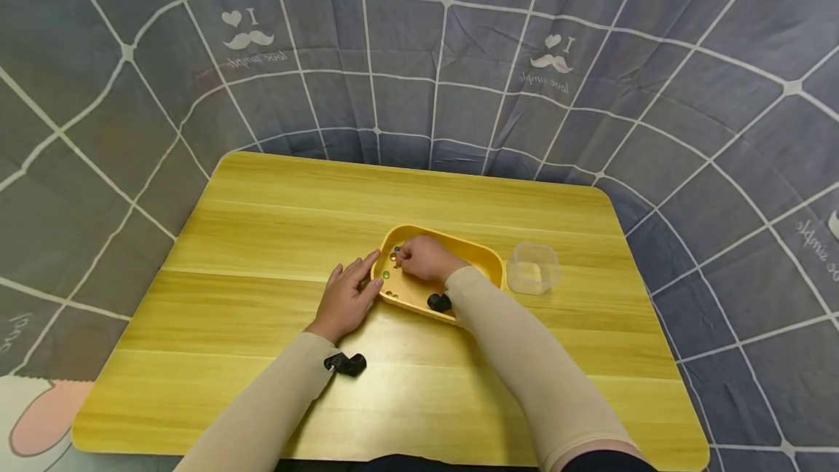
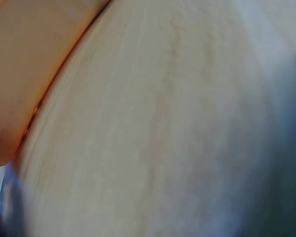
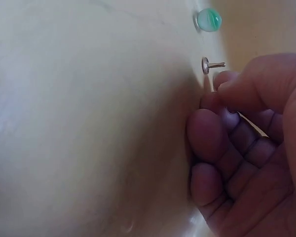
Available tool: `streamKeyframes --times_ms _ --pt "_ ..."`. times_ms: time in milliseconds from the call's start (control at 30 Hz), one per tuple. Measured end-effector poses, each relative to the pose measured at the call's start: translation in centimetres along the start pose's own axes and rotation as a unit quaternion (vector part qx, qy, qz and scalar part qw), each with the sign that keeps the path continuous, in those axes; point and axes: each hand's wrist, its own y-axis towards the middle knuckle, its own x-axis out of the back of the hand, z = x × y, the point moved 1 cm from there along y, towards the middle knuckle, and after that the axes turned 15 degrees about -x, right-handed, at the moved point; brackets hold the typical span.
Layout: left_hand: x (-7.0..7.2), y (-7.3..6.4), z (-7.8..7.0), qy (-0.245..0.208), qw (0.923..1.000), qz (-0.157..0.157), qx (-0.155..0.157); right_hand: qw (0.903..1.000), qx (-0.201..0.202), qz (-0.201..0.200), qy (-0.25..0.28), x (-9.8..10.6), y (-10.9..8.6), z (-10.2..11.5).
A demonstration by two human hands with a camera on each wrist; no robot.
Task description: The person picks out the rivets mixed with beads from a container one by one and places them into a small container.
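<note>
My right hand (image 1: 429,259) reaches into a yellow tray (image 1: 411,290), its fingers bent and the thumb against the index finger. In the right wrist view, a small thumbtack (image 3: 205,65) with a round metallic head lies just beyond those fingertips. A green and white glass marble (image 3: 209,20) sits farther along; I cannot tell whether anything is between the fingertips. My left hand (image 1: 346,299) rests at the tray's left end, fingers extended and thumb at the rim. More small pieces lie along the tray's left side. The left wrist view shows mostly tabletop and the tray's outer wall (image 2: 29,74).
A clear plastic container (image 1: 532,268) stands on the wooden table (image 1: 295,202) just right of the tray. Black wrist devices (image 1: 345,364) are worn on both forearms. Grey checked cloth (image 1: 406,35) hangs behind the table and at its sides.
</note>
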Motion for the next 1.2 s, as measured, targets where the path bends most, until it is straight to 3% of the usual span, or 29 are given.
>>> streamKeyframes --times_ms 1200 --pt "0.0 1.1 -1.0 -0.003 0.9999 -0.001 0.011 0.9996 0.006 0.019 0.023 1.6 -0.2 -0.7"
